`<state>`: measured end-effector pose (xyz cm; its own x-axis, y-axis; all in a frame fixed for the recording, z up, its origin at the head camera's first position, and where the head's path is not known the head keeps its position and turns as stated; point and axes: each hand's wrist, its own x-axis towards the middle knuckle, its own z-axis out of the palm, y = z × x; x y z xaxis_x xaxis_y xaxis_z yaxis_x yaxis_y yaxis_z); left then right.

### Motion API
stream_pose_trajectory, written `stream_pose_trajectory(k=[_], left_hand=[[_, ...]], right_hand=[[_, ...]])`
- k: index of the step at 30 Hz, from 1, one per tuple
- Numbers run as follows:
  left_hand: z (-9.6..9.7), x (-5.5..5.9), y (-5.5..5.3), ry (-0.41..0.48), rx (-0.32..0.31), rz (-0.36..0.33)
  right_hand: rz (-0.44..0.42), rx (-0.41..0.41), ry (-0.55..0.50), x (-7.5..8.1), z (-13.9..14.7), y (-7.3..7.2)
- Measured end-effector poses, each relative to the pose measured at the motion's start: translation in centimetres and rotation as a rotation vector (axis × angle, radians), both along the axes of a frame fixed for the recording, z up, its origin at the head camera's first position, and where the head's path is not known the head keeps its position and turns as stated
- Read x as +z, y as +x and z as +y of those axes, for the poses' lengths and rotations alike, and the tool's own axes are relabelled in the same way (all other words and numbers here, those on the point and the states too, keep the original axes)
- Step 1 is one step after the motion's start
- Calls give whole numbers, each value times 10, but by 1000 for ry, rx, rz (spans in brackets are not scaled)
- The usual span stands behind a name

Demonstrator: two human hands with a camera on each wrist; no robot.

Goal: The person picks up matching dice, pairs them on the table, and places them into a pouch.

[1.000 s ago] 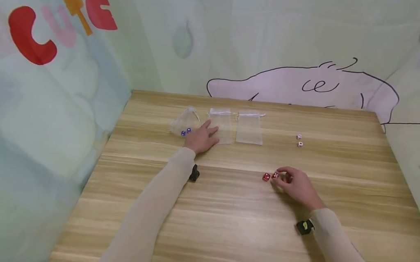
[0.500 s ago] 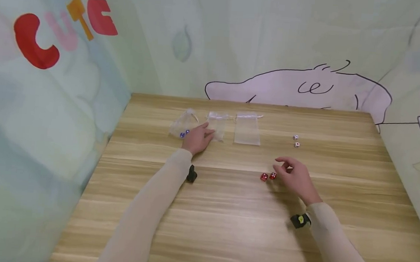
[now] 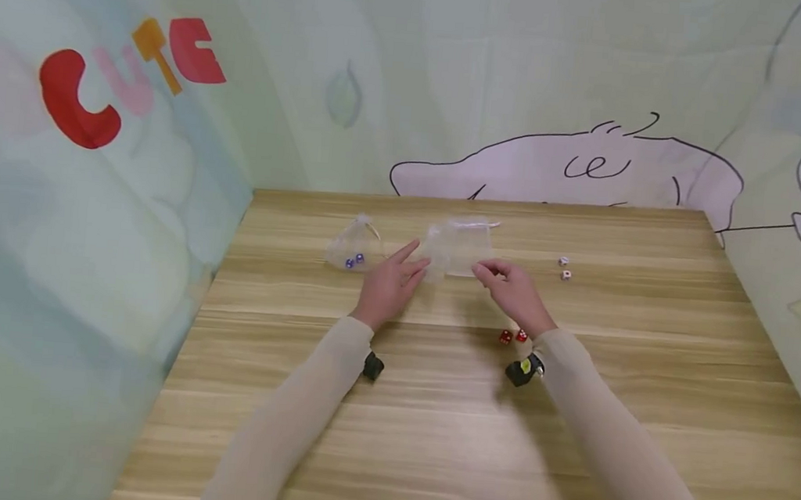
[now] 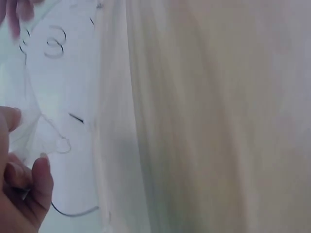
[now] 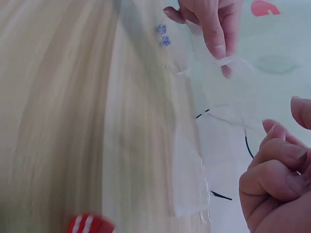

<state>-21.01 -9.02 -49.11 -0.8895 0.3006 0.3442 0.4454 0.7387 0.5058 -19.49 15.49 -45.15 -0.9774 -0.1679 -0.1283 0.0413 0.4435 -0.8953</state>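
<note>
My left hand pinches a sheer white drawstring pouch, lifted off the table and hanging beside its fingertips. In the right wrist view the pouch hangs from the left hand, its thin cord running toward my right hand. The right fingers are bent, with the thumb apart from them; I see nothing gripped there. A second flat sheer pouch lies on the table just behind the held one.
A third pouch with blue dice in it lies at left. Two red dice sit below the right wrist. Two white dice lie at the right on the wooden table. A printed cloth hangs behind.
The left hand has picked up the middle pouch and moved it slightly right. My right hand has left the red dice, which stay on the table, and moved up and left toward the pouch.
</note>
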Motion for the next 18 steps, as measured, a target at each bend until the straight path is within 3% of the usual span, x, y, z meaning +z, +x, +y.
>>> stream_pose_trajectory(k=[7, 11, 14, 18], left_hand=[[20, 3, 28, -48, -103, 274], [26, 0, 39, -74, -151, 369], [27, -5, 42, -86, -166, 377], [25, -4, 44, -45, -160, 289]], right_hand=[[-13, -90, -111, 2, -6, -6], [2, -145, -141, 2, -2, -3], [27, -143, -132, 4, 1, 2], [105, -84, -130, 7, 3, 9]])
